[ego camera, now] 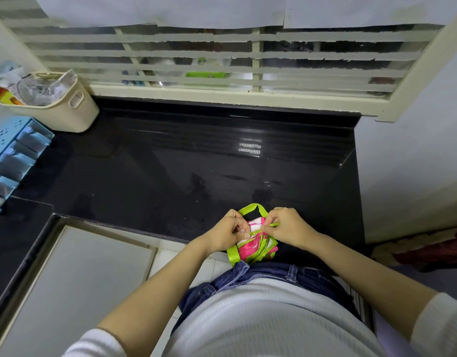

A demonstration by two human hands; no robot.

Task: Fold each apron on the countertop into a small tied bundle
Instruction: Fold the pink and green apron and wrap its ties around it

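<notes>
Both the left hand and right hand are pinching the green strap in curled fingers, over the folded apron lying beneath them at the counter edge. Pulling evenly should be keeping the knot snug. Far beyond the fingers, a basket is holding packets.

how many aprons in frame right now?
1. The pink apron, folded small, is at the near edge of the countertop; left hand and right hand pinch its green strap. Others may lie outside the frame.
</notes>
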